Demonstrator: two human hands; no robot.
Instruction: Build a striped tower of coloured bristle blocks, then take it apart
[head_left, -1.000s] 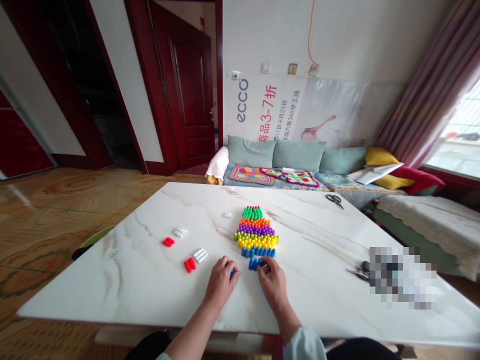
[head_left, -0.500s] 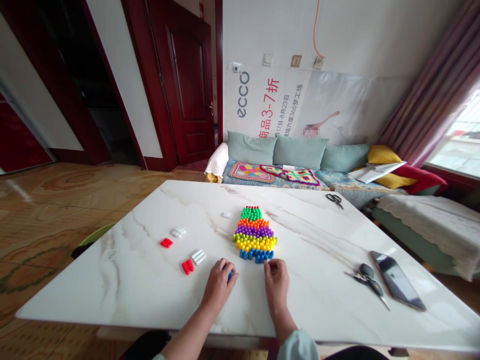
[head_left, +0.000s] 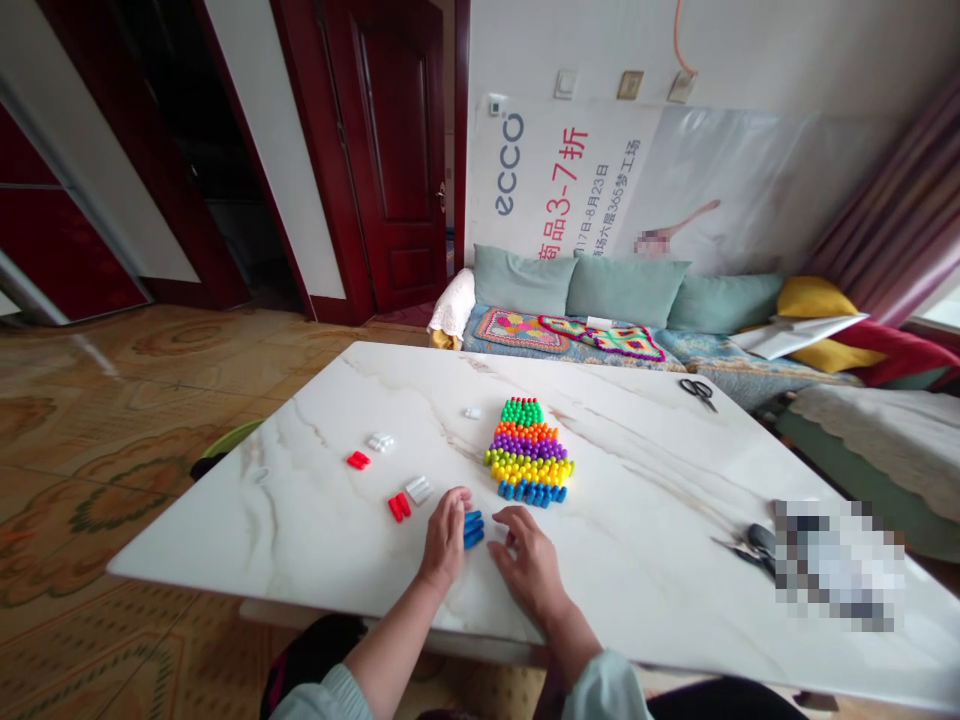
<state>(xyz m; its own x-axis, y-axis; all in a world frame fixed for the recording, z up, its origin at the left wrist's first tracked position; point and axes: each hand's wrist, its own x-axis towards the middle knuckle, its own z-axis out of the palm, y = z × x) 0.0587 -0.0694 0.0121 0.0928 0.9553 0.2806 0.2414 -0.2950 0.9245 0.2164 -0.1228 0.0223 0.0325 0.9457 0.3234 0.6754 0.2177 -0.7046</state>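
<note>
Rows of small coloured pieces point(head_left: 529, 445) stand on the white marble table point(head_left: 637, 570), red and green at the far end, blue point(head_left: 534, 493) at the near end. Close to me lie several loose blue pieces point(head_left: 472, 529). My left hand point(head_left: 448, 540) rests against their left side, fingers extended. To their right, my right hand point(head_left: 527, 560) is open with its fingers apart and nothing held. Left of my hands are red pieces point(head_left: 399, 507) and white pieces point(head_left: 418, 489).
More red pieces point(head_left: 358, 460) and white pieces point(head_left: 381, 442) lie farther left, and a white piece point(head_left: 472, 412) behind. Black-handled scissors point(head_left: 697, 389) lie at the back right, a dark-handled tool point(head_left: 759, 545) at the right beside a blurred-out patch. A sofa stands beyond.
My left hand has opened beside the blue pieces. The right hand has left the blue row, moved left towards them and opened. The camera view has shifted.
</note>
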